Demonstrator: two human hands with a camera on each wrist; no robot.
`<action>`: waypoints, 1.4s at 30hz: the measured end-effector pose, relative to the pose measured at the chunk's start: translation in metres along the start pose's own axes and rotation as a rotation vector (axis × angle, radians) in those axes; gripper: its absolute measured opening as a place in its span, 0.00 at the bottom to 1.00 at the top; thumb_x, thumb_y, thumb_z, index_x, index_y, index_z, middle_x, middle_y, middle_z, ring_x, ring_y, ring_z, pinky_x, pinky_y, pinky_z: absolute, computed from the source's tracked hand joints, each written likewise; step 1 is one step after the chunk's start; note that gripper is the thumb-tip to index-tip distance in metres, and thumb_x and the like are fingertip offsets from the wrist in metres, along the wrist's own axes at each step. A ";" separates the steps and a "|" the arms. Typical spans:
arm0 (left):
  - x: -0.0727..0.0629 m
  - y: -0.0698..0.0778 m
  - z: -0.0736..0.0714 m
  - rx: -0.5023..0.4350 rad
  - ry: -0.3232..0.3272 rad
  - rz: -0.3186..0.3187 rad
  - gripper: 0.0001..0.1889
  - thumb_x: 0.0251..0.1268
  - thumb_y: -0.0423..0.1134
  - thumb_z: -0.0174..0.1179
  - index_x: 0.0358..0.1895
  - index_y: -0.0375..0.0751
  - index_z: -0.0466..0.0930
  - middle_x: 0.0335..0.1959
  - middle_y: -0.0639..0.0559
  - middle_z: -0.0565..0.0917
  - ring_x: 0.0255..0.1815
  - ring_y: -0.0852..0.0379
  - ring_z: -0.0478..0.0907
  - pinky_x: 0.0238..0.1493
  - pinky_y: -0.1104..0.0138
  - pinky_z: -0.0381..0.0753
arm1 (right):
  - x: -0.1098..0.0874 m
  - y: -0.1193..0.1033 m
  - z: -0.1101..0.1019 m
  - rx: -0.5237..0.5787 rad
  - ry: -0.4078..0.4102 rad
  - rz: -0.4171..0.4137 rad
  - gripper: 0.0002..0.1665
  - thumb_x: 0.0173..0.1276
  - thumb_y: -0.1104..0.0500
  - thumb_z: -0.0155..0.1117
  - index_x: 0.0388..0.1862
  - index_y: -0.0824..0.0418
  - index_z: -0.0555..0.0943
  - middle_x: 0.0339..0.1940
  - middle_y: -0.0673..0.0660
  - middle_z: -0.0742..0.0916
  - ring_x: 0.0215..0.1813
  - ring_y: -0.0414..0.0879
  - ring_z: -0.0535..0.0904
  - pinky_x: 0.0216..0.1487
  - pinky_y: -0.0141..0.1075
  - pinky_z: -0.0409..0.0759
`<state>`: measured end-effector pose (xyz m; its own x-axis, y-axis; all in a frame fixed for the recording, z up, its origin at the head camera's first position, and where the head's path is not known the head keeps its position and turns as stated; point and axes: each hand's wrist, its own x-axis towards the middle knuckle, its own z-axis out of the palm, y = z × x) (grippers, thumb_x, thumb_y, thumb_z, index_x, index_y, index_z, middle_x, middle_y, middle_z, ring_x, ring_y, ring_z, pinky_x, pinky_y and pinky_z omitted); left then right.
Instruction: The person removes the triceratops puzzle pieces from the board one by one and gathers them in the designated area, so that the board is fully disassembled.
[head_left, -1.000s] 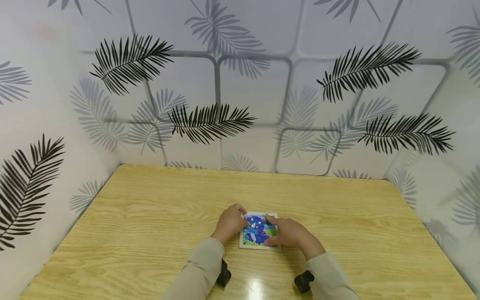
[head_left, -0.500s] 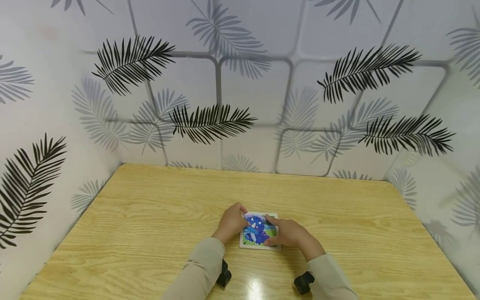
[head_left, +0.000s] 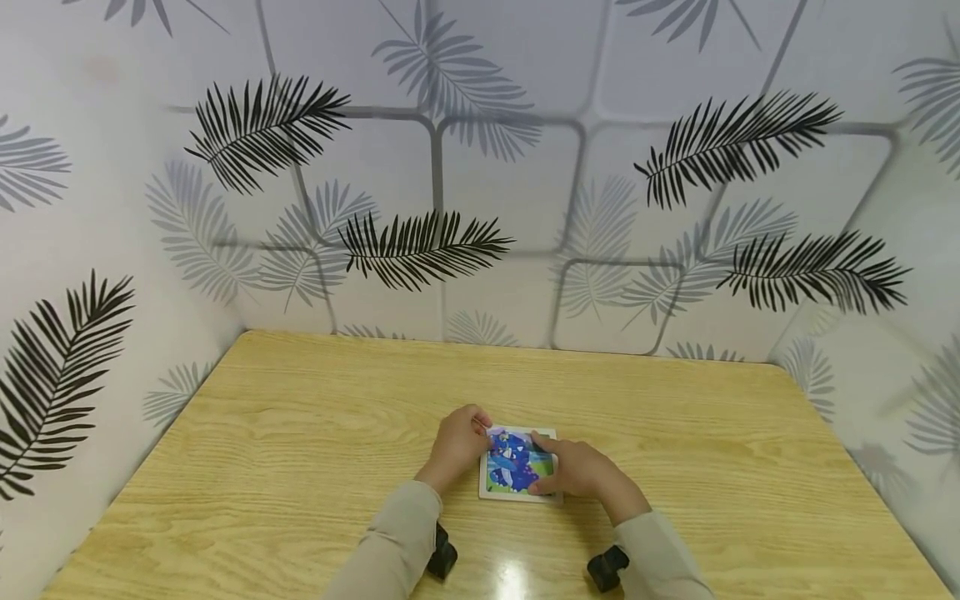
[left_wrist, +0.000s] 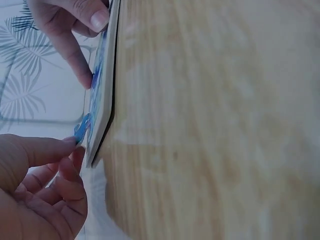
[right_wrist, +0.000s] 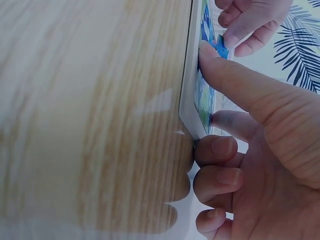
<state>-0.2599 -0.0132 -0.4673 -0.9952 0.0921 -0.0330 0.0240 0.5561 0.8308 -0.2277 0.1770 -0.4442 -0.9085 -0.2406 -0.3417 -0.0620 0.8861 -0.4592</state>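
A small jigsaw puzzle board [head_left: 517, 498] with a pale frame and a blue dinosaur picture lies flat on the table. My left hand [head_left: 457, 443], at its left side, pinches a blue puzzle piece [left_wrist: 81, 130] between thumb and forefinger. In the left wrist view the piece is tilted up at the picture's surface; whether its lower edge still touches is unclear. My right hand [head_left: 583, 469] holds the board at its right side. The thumb [right_wrist: 220, 62] and forefinger lie on the picture, while the other fingers curl by the board's edge.
The wood-grain table [head_left: 322, 408] extends around the board on all sides. Behind it stands a wall [head_left: 517, 192] with a leaf pattern, meeting the table's back edge. A black wrist device [head_left: 442, 552] sits under the left sleeve, and another [head_left: 607, 568] by the right.
My left hand has drawn back slightly to the left, and the picture's upper left part looks shifted as the piece tilts up. My right hand and the board have hardly moved.
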 end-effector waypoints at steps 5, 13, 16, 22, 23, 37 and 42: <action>0.000 -0.005 -0.006 -0.082 0.022 -0.011 0.05 0.52 0.27 0.62 0.33 0.35 0.79 0.26 0.50 0.77 0.28 0.57 0.71 0.31 0.67 0.71 | 0.000 0.000 0.000 0.000 0.005 -0.006 0.47 0.54 0.46 0.73 0.71 0.51 0.65 0.66 0.66 0.72 0.64 0.65 0.68 0.59 0.59 0.67; 0.001 -0.012 -0.023 -0.157 0.034 -0.059 0.06 0.49 0.25 0.63 0.33 0.34 0.81 0.26 0.50 0.78 0.28 0.57 0.71 0.30 0.68 0.70 | 0.000 0.001 0.001 0.006 0.012 -0.017 0.48 0.53 0.46 0.74 0.71 0.52 0.65 0.66 0.67 0.72 0.64 0.65 0.68 0.58 0.59 0.67; 0.003 -0.019 -0.033 -0.151 0.052 -0.058 0.06 0.49 0.24 0.63 0.32 0.34 0.81 0.25 0.50 0.79 0.27 0.58 0.72 0.29 0.69 0.70 | -0.001 0.001 0.002 0.000 0.017 -0.023 0.48 0.53 0.46 0.74 0.71 0.52 0.65 0.65 0.67 0.73 0.64 0.65 0.69 0.58 0.59 0.67; 0.003 -0.033 -0.059 -0.093 0.057 -0.062 0.05 0.51 0.26 0.64 0.32 0.33 0.81 0.26 0.49 0.80 0.28 0.57 0.74 0.31 0.67 0.73 | 0.000 0.002 0.003 0.002 0.021 -0.034 0.48 0.53 0.46 0.73 0.72 0.52 0.64 0.65 0.66 0.73 0.64 0.65 0.69 0.59 0.58 0.67; 0.003 -0.036 -0.063 -0.083 0.055 -0.065 0.05 0.51 0.26 0.64 0.32 0.33 0.80 0.27 0.49 0.80 0.29 0.56 0.74 0.31 0.66 0.73 | -0.001 0.002 0.003 0.001 0.021 -0.038 0.48 0.53 0.46 0.73 0.72 0.52 0.64 0.65 0.66 0.73 0.64 0.65 0.69 0.59 0.58 0.67; -0.004 -0.062 -0.106 0.009 0.084 -0.112 0.04 0.54 0.28 0.63 0.33 0.33 0.80 0.30 0.47 0.81 0.32 0.53 0.75 0.34 0.64 0.73 | -0.001 0.004 0.003 0.008 0.025 -0.056 0.48 0.55 0.47 0.72 0.72 0.53 0.63 0.65 0.65 0.73 0.64 0.64 0.69 0.59 0.57 0.67; -0.008 -0.066 -0.113 0.023 0.095 -0.106 0.03 0.54 0.26 0.62 0.33 0.31 0.80 0.27 0.47 0.80 0.30 0.54 0.74 0.32 0.67 0.72 | -0.002 0.004 0.003 0.005 0.028 -0.056 0.47 0.55 0.47 0.72 0.72 0.53 0.64 0.65 0.66 0.73 0.64 0.64 0.69 0.60 0.57 0.67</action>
<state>-0.2644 -0.1441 -0.4596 -0.9967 -0.0460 -0.0667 -0.0810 0.5775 0.8123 -0.2250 0.1798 -0.4480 -0.9149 -0.2783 -0.2924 -0.1106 0.8695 -0.4814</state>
